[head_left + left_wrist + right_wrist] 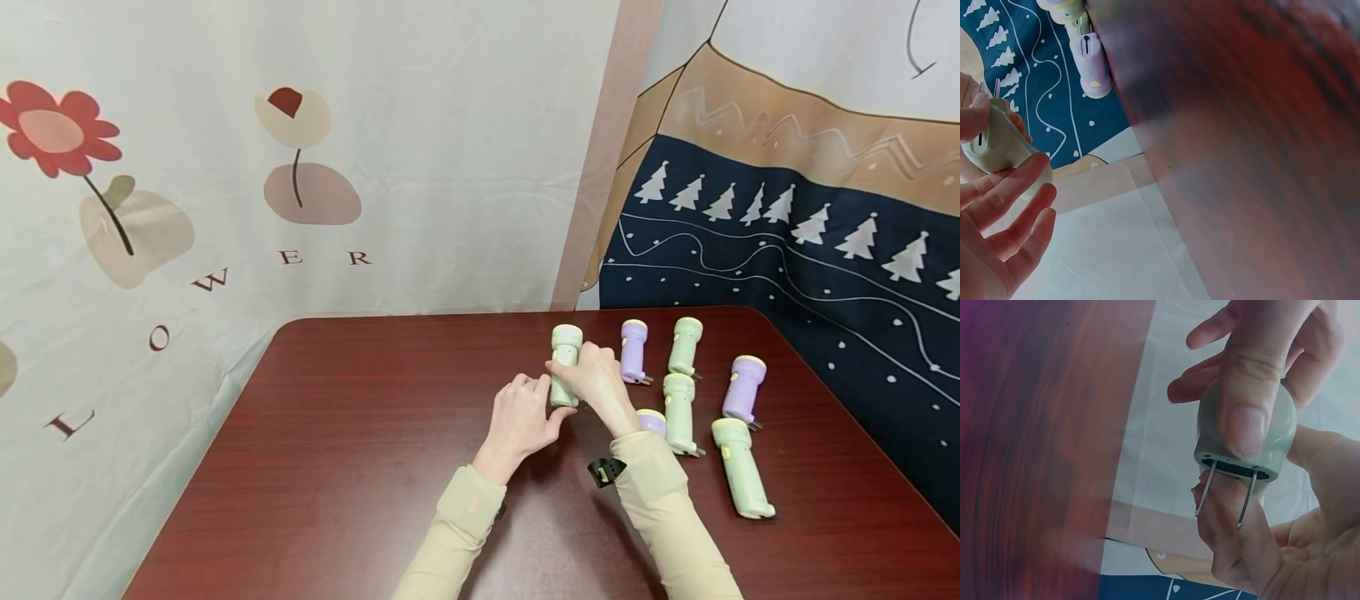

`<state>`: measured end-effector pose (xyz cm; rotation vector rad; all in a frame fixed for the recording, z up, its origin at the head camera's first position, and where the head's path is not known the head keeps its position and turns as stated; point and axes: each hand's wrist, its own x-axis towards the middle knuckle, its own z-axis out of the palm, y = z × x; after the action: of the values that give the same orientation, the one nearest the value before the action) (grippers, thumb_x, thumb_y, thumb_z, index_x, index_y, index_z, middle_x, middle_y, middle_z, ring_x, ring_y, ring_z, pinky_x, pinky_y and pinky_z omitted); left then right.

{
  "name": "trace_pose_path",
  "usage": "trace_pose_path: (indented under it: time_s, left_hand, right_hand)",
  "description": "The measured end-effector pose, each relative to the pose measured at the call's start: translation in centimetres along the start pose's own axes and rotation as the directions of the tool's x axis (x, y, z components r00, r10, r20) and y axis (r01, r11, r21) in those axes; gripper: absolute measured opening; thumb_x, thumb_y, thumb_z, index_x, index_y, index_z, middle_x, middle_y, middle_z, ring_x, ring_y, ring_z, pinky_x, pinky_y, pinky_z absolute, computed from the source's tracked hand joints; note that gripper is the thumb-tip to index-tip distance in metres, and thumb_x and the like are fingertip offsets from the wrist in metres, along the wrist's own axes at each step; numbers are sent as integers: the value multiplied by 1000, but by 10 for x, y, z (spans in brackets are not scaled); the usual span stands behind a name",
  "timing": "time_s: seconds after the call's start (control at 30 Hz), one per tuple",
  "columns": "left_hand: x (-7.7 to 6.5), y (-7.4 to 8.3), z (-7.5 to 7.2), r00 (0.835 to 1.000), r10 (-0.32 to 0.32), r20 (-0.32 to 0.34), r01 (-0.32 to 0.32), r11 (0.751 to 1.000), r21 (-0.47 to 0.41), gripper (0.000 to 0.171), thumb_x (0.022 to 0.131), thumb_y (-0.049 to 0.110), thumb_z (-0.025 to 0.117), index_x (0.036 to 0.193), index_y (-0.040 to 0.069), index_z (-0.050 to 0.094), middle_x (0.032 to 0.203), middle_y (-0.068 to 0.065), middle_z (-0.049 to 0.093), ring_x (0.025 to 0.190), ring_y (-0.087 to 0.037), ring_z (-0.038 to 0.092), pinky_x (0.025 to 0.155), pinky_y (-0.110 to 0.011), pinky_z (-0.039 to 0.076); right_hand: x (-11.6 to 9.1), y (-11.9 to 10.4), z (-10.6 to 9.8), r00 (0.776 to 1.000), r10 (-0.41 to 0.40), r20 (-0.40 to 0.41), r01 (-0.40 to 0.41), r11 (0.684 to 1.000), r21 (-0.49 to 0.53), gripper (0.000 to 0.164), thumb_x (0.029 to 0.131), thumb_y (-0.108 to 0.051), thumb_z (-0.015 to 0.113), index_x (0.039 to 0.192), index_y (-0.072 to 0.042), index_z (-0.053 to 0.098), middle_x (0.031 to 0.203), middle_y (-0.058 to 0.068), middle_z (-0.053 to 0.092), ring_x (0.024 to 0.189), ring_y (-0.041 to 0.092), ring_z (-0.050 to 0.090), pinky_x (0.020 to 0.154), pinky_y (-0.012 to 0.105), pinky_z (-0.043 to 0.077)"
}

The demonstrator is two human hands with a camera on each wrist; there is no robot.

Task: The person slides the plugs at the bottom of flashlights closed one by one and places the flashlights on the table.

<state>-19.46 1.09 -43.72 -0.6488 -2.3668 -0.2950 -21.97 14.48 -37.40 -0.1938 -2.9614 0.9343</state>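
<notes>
A pale green flashlight stands out between both hands above the table's far half, its wide head pointing away. My left hand holds it from the left, thumb at the base and fingers along the side. From the right, my right hand grips the body with its thumb laid across it. Two metal plug prongs stick out of the base of the flashlight in the right wrist view. The left wrist view shows the same flashlight with the left fingers fairly straight against it.
To the right on the brown table lie a purple flashlight, green ones end to end, and another purple one above a green one. The right wrist partly hides a purple flashlight. Printed curtains hang behind.
</notes>
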Motion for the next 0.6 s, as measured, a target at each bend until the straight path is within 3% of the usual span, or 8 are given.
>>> trace_pose_path:
  time_s: [0.6]
  left_hand:
    - [0,-4,-1,999,38,13,-38,999,-16,37,77,46,70,84,11,62,68,-2,64,71,-17,62,59,-30,51]
  right_hand:
    - [0,-2,1,1000,15,6,-15,1000,4,50,81,-42,67,96,5,59,82,17,61,65,25,59,50,26,44]
